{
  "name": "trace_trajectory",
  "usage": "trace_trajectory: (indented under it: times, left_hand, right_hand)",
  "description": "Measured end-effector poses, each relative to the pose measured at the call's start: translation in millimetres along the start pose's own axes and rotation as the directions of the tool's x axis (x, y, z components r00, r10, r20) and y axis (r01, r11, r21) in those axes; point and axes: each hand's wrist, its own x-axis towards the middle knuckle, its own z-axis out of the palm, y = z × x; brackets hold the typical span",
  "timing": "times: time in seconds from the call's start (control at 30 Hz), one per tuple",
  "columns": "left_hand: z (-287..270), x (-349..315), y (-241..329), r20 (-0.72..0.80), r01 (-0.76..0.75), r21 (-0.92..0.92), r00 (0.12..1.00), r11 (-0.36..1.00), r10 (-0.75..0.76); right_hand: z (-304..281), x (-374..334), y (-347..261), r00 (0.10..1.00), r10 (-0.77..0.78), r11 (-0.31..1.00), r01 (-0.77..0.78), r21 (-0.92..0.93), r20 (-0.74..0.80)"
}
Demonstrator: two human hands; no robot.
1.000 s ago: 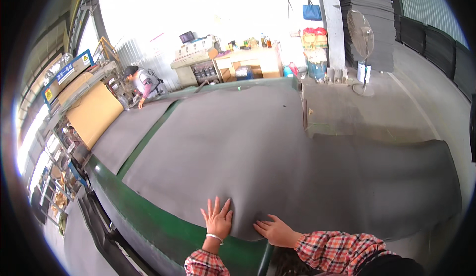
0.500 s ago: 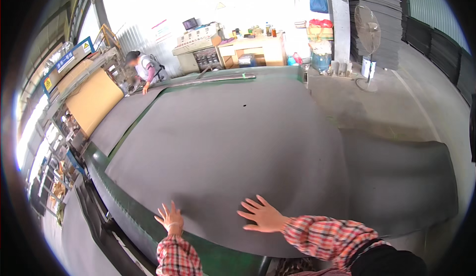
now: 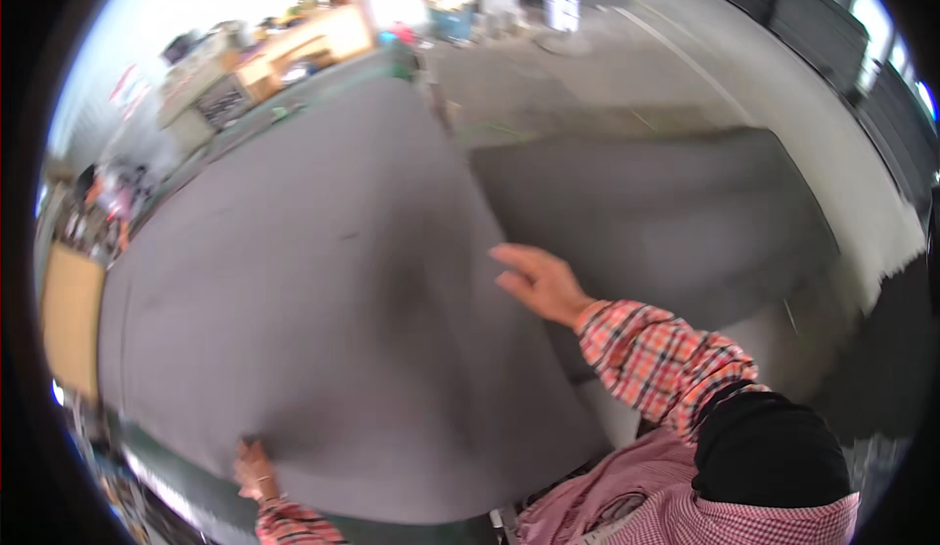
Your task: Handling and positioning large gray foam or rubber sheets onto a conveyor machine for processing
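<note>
A wide dark grey sheet point(image 3: 294, 281), like foam or rubber, covers the green-topped table in front of me. My right hand point(image 3: 544, 286) is over its right edge with the fingers stretched out and nothing in them; whether it touches the sheet I cannot tell. At the sheet's near left edge is my left hand point(image 3: 255, 471), its fingers blurred and partly hidden against the grey. Beyond the right edge lies another dark grey sheet or stack point(image 3: 656, 212), lower than the table.
A co-worker point(image 3: 116, 197) stands at the far left, near a tan board point(image 3: 71, 320). Along the back are a wooden desk point(image 3: 313, 50), a control console point(image 3: 201, 85) and a blue drum point(image 3: 452, 22). Dark stacked sheets point(image 3: 813, 21) line the far right beside the floor point(image 3: 627, 70).
The view has swung to the right and blurred. My right hand has moved from lying on the sheet to its right edge. My left hand is now lower at the near left edge.
</note>
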Motion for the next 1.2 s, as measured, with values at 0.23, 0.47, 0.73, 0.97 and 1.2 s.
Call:
trace_trajectory:
  times: [0.23,0.47,0.73,0.97,1.2]
  left_hand:
    - [-80.1,-73.0,149.9,-0.462,-0.527,-0.58,0.841,0.621,0.282]
    - [-45.3,-388.8,298.0,0.541,0.123,-0.837,0.046,0.533,0.84]
    - [-10.3,-435.3,381.9,0.72,0.462,-0.665,0.189,0.587,0.668]
    - [118.6,-401.8,470.5,0.941,0.905,-0.329,0.291,0.27,0.172]
    - [-2.0,-352.8,595.4,0.466,0.534,-0.846,0.754,-0.018,0.462]
  right_hand:
    - [-65.9,-237.2,240.1,0.624,0.646,0.695,-0.245,-0.675,0.439]
    - [19.4,-312.3,324.8,0.585,0.579,0.692,0.017,-0.722,0.568]
    - [21.5,-347.1,375.3,0.598,0.294,0.775,0.308,-0.552,0.745]
    - [-17.5,-301.2,353.6,0.755,0.159,0.959,0.035,-0.281,0.636]
    - [-121.3,-196.8,267.7,0.932,0.322,0.941,-0.294,-0.169,0.167]
